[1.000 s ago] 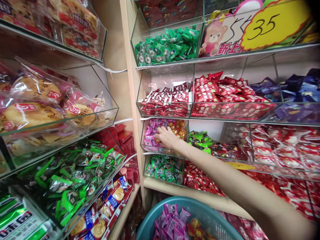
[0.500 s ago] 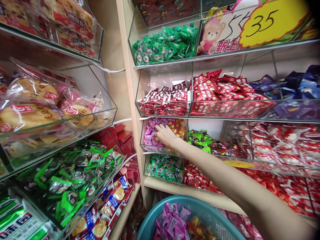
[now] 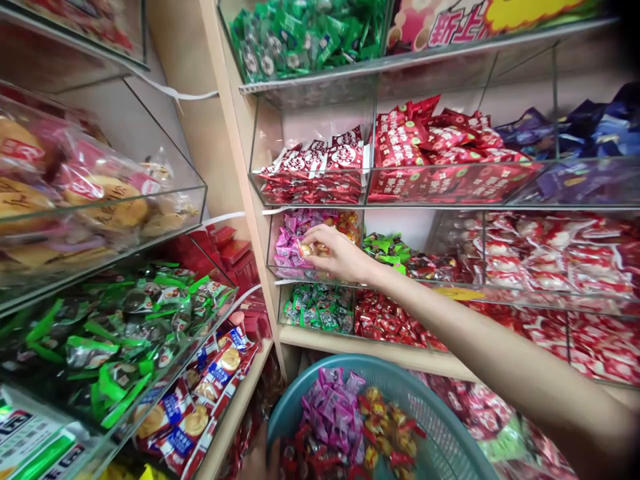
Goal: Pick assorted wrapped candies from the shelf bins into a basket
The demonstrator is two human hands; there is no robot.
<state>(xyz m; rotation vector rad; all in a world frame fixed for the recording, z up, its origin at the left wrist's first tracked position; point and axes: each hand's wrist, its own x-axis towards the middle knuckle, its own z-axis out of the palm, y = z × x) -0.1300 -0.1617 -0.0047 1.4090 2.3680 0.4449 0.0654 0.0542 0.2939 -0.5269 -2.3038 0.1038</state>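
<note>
My right hand [image 3: 336,252] is in front of a clear compartment, its fingers closed around a few gold-wrapped candies [image 3: 315,249]. Purple-wrapped candies [image 3: 289,241] lie in that compartment just left of my fingers, and more gold ones [image 3: 349,224] lie behind the hand. Below is a teal plastic basket [image 3: 445,421] with purple candies, gold candies and red-wrapped pieces inside. At the bottom edge my left hand [image 3: 256,460], dark and blurred, is at the basket's left rim with its fingers around it. Most of that hand is cut off.
Glass-fronted shelves hold green packets [image 3: 310,37], red packets [image 3: 415,143] and blue packets [image 3: 597,133]. On the left are bagged breads [image 3: 107,200] and green-wrapped sweets [image 3: 120,333]. A wooden post [image 3: 235,140] divides the two shelf units. A wooden ledge [image 3: 320,337] runs behind the basket.
My right hand has come up from the compartment and now has gold-wrapped candies in its fingers. The view has tilted down, showing more of the basket, and my left hand has come into sight.
</note>
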